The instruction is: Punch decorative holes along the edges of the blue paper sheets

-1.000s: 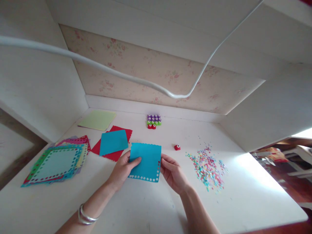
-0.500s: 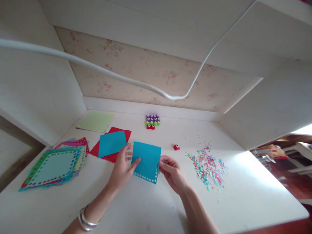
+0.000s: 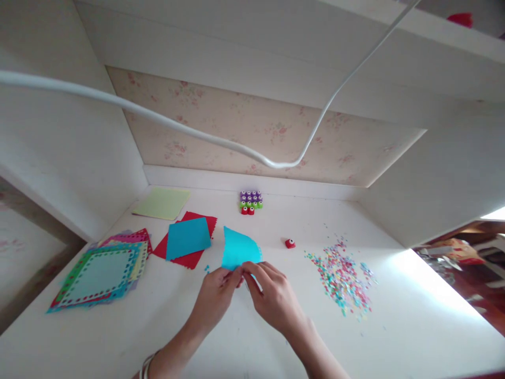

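A blue sheet of paper (image 3: 240, 250) stands bowed above the white table, its near edge at my fingertips. My left hand (image 3: 216, 295) is closed on that edge, thumb on top. Right beside it, my right hand (image 3: 268, 295) has its fingers pinched together at the same edge, fingertips almost touching the left thumb. Whether a small punch is hidden between my fingers, I cannot make out. Some tiny blue paper bits (image 3: 207, 269) lie just left of the sheet. A red craft punch (image 3: 290, 243) sits alone on the table to the right.
Behind the sheet stand rows of purple, green and red punches (image 3: 251, 199). Blue paper (image 3: 188, 238) on red paper (image 3: 193, 257), pale green sheets (image 3: 162, 203) and a stack of hole-edged sheets (image 3: 98, 276) lie left. Confetti (image 3: 343, 279) spreads right. A white cable (image 3: 221, 141) hangs across.
The blue sheet has turned and now bows upward, its row of star holes no longer visible. Both my hands have come together at its near edge; my left hand has left its left side.
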Demonstrator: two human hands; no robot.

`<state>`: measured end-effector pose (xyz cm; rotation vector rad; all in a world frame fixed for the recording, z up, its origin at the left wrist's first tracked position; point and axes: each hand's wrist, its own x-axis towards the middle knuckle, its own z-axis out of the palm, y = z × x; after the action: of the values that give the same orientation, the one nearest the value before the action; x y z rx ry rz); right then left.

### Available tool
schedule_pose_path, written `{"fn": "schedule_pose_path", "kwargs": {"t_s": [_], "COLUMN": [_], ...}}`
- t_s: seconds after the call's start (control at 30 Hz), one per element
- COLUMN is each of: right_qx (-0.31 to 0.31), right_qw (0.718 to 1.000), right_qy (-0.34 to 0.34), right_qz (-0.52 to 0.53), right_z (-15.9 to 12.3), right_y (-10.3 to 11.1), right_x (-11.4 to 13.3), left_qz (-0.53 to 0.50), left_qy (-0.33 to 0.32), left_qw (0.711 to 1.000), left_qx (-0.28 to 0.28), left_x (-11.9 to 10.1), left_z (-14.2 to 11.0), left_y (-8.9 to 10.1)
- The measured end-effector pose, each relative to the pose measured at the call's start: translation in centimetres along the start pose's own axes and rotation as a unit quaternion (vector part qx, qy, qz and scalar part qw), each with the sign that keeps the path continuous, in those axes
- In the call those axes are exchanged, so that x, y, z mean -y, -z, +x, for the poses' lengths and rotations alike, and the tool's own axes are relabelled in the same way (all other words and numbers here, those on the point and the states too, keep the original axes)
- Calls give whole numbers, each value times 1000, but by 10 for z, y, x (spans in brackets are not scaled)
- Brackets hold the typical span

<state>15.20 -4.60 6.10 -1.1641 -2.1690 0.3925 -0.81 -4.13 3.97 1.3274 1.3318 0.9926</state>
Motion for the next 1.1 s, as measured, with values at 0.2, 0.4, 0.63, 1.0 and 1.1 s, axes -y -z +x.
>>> {"fn": "schedule_pose_path", "kwargs": {"t_s": [0.2, 0.4, 0.63, 1.0, 1.1], "right_qx": [-49, -102, -141, -202, -208], "right_qw": [999, 992, 983, 961, 955], "right_qy": [-19, -76, -118, -185, -213], "right_qz": [-6, 19, 15, 45, 13], "right_z": [-5, -7, -9, -16, -32], "right_y": [-17, -29, -39, -8, 5], "right_x": [-4, -2, -1, -26, -46], "left_qz": [-23, -21, -23, -140, -150], "left_qy": [47, 57, 63, 131, 129], "left_qw": [999, 998, 997, 980, 979], "left_qx": [-17, -30, -28, -47, -43], "left_x": [12, 13, 15, 13, 13], "left_z": [1, 2, 3, 5, 6], "left_y": [-1, -4, -6, 3, 6]}}
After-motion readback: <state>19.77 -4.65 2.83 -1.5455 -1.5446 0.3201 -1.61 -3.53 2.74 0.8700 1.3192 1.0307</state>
